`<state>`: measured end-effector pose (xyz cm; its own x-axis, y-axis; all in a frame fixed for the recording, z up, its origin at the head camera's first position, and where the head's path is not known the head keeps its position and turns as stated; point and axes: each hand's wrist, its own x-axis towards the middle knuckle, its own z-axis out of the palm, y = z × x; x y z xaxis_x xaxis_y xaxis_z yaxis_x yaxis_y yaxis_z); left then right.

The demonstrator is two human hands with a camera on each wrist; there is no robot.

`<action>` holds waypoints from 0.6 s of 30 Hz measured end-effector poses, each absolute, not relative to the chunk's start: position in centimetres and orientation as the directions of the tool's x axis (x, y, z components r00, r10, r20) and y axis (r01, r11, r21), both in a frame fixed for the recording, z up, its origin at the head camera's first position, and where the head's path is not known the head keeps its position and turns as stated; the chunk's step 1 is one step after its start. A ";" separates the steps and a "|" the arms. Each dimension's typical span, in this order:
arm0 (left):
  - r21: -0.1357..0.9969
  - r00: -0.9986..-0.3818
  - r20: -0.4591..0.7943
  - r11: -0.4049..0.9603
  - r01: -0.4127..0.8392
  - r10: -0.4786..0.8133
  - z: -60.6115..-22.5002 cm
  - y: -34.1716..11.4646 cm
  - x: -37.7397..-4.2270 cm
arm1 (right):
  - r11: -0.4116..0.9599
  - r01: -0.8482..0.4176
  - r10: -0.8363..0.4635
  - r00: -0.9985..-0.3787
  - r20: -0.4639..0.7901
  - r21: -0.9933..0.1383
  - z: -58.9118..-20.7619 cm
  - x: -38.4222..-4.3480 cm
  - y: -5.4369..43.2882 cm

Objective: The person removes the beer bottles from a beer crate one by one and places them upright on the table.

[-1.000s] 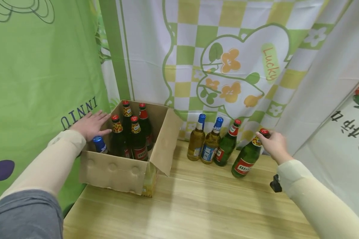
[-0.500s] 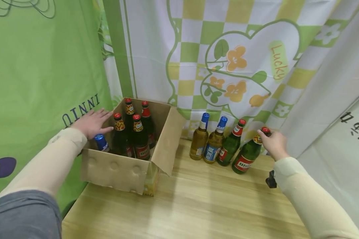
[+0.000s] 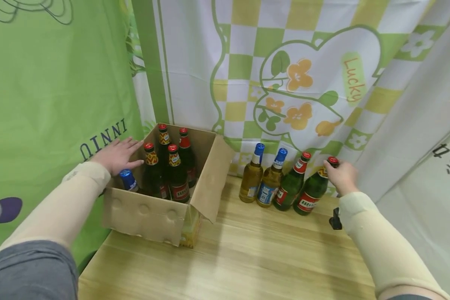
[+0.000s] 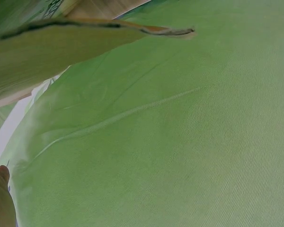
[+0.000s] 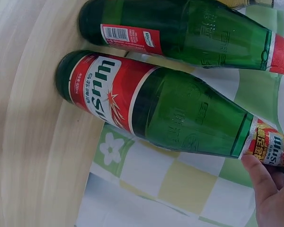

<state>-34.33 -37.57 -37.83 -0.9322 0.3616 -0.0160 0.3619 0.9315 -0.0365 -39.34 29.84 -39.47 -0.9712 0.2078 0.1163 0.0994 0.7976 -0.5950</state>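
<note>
In the head view, my right hand (image 3: 344, 177) holds a green beer bottle (image 3: 309, 201) by its neck, just below the red cap. The bottle stands on the table at the right end of a row, close beside another green bottle (image 3: 289, 189). Up close in the right wrist view, a thumb or finger (image 5: 259, 177) lies against the yellow-and-red neck label, and the bottle (image 5: 189, 113) has a red front label. At the left, my left hand (image 3: 116, 158) lies with fingers spread at the side of an open cardboard box (image 3: 144, 216). Most of the left wrist view is green cloth.
Two amber bottles with blue caps (image 3: 251, 179) complete the row before the checkered curtain (image 3: 240, 66). Inside the box stand several red-capped green bottles (image 3: 178, 181) and a blue-capped bottle (image 3: 128, 180). A box flap (image 3: 214, 179) sticks out rightward over the wooden table (image 3: 247, 258).
My right hand has moved the green bottle left and slightly back, closing the gap to its neighbour in the row. The left hand stays at the box; the head view has shifted slightly.
</note>
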 end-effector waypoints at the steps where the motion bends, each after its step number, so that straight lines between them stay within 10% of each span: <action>1: -0.038 -0.934 -0.015 0.933 0.359 0.358 -37.8 -37.7 -34.3 | 0.799 0.099 0.204 -0.972 0.113 -0.593 -39.4 -39.4 29.7; 18: -0.039 -0.936 -0.005 0.935 0.353 0.353 -37.9 -38.1 -34.4 | 0.690 0.106 0.146 -0.989 -0.006 -0.716 -37.8 -39.2 28.5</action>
<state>-34.43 -38.12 -37.93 -0.9356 0.3529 -0.0048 0.3528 0.9349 -0.0391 -39.18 28.54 -37.78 -0.9892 0.1462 -0.0057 0.1062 0.6904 -0.7156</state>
